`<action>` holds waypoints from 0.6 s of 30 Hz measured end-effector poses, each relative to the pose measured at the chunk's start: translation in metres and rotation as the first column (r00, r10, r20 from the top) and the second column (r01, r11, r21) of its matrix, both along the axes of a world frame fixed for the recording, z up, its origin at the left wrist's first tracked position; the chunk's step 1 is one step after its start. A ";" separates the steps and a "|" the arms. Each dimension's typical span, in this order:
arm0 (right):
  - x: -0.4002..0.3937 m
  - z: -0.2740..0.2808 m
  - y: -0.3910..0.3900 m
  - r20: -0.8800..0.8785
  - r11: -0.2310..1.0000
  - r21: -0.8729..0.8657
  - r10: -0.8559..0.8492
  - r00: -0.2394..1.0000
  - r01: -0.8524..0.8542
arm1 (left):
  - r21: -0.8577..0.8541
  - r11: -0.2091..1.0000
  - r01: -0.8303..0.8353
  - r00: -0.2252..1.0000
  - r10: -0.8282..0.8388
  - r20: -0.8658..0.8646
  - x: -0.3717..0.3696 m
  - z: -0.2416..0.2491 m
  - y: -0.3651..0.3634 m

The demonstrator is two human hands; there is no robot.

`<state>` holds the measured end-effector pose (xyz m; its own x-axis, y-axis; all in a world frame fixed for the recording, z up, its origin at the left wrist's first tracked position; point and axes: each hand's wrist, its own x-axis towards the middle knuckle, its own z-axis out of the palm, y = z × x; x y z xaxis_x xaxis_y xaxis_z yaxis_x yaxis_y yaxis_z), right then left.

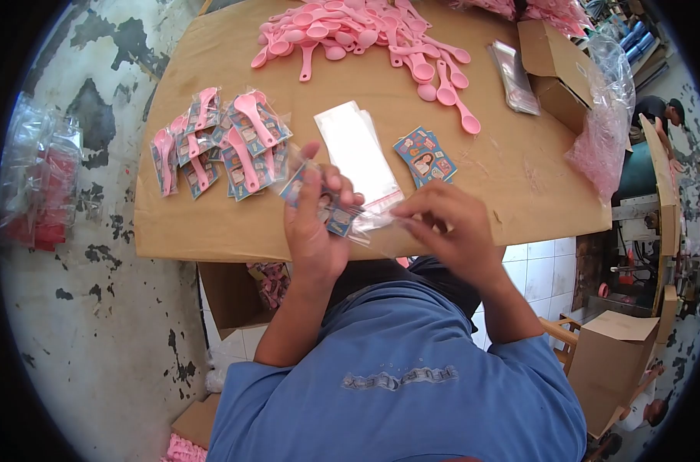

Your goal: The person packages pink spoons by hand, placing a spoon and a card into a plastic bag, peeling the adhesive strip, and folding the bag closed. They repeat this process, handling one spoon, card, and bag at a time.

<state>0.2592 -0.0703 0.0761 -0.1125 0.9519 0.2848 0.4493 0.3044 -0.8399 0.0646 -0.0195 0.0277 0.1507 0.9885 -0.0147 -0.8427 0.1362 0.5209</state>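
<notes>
My left hand [313, 227] is closed around a clear plastic bag with a blue printed card [339, 222] in it, held over the table's near edge. The thumb and fingertips of my right hand [459, 231] pinch the bag's clear open end. Just beyond my hands lies a stack of clear bags [356, 146] with a white look. A small pile of blue printed cards [425, 159] sits to its right. On the left, close to my left fingers, are several bagged pink spoons [246, 169] with cards behind them.
A large heap of loose pink spoons [342, 31] covers the table's far side. At the right are a bundle of clear packaging [513, 77], a cardboard box [552, 69] and a plastic bag [600, 146] over the edge. Two people [658, 112] are farther right.
</notes>
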 end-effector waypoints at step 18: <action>0.112 -0.039 0.125 0.565 0.886 0.167 -0.446 0.694 0.433 | -0.063 0.996 -0.069 0.997 0.066 -0.042 -0.027 -0.021 0.001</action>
